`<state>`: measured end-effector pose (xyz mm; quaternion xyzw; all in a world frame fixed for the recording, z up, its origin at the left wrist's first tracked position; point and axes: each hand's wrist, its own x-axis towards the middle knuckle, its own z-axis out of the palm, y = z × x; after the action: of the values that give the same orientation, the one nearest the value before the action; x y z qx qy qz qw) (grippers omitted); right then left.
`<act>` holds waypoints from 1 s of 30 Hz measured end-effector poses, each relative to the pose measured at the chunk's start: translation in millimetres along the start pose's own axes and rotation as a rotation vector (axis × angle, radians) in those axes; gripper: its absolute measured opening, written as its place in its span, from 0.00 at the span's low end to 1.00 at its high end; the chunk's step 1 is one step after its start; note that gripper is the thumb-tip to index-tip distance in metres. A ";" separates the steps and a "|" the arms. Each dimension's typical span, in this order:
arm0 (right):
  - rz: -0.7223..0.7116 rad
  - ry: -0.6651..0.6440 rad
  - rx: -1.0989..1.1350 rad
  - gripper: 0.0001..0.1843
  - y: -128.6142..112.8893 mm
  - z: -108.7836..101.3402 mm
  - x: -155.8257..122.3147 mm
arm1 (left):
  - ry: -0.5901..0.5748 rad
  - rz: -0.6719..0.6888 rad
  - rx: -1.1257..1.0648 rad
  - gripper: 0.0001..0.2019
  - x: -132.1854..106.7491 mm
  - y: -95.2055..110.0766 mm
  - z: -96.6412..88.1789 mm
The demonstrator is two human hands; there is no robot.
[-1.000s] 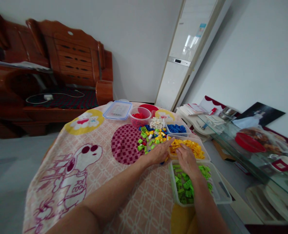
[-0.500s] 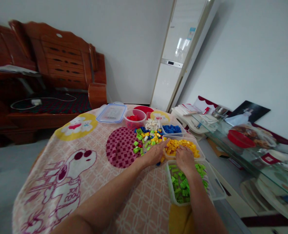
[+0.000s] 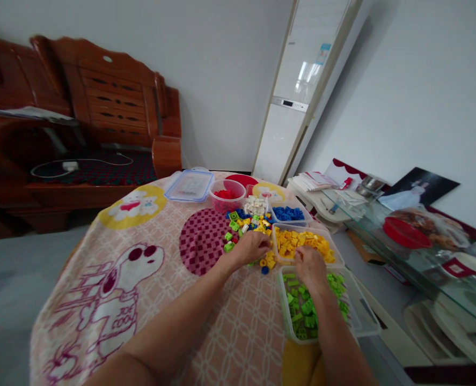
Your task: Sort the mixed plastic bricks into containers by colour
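My left hand [image 3: 253, 247] is over the near side of a loose pile of mixed toy building bricks [image 3: 234, 225], its fingers pinched together. Whatever those fingertips may hold is hidden. At the front rim of a clear plastic box of yellow bricks [image 3: 302, 241], my right hand [image 3: 310, 265] has its fingers curled inward, and I cannot make out anything in them. Below that wrist stands a box of green bricks [image 3: 307, 308], partly covered by my forearm. A few yellow pieces [image 3: 269, 261] and a round blue piece [image 3: 265, 270] lie just right of my left hand.
Behind the pile are a tub of red bricks [image 3: 227, 194], white bricks [image 3: 255, 205] and a box of blue bricks [image 3: 288, 213]. A blue-edged lid [image 3: 190, 185] lies at the back of the cloth-covered table [image 3: 153, 279]. A cluttered glass shelf [image 3: 366, 225] runs along the right.
My left hand has drawn back left from the yellow box's edge to the mixed pile, its fingers now pinched. My right hand has pulled toward the box's front rim, fingers curled.
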<state>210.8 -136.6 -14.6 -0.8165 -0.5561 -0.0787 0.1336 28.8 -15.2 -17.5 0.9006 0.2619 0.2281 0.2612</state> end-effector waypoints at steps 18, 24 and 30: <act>-0.084 0.049 0.096 0.15 10.6 8.9 -3.6 | -0.155 -0.042 -0.015 0.07 -4.0 3.7 9.3; -0.076 0.067 0.119 0.15 12.4 10.5 -4.2 | 0.063 -0.099 -0.147 0.06 1.6 -8.7 -0.1; -0.079 0.069 0.139 0.15 13.6 11.3 -4.6 | 0.151 -0.146 -0.357 0.06 1.0 1.9 -2.1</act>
<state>221.4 -141.9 -28.5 -0.7797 -0.5869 -0.0730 0.2057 29.0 -15.2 -14.5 0.7990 0.3008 0.3181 0.4122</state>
